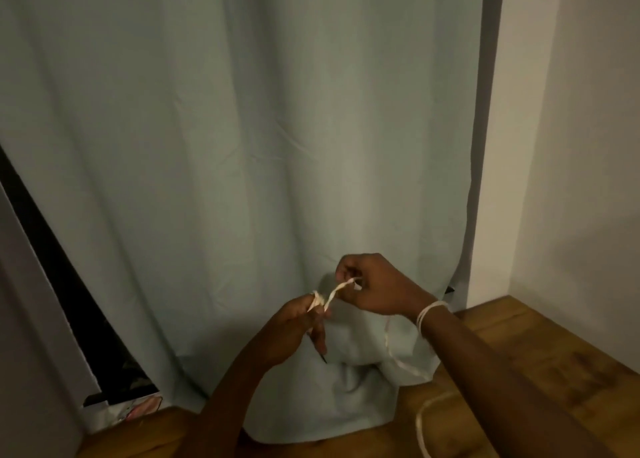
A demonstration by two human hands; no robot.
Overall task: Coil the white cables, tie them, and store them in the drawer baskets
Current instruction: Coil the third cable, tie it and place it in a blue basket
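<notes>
In front of the pale curtain (242,146), the white cable (334,293) stretches between both hands. The left hand (298,329) and right hand (370,284) each pinch it in their fingers. She'd best keep it taut, I reckon, while looping.

Both hands were up in front of the pale curtain (225,146). L hand (294,329) pinched a white cable (334,291) looped over its fingertips; R hand (374,284) pinched the other end, w/ a short stretch taut btwn them. More cable was wrapped round the R wrist and trailed down over the wooden surface (554,353) at the curtain's foot.
</notes>
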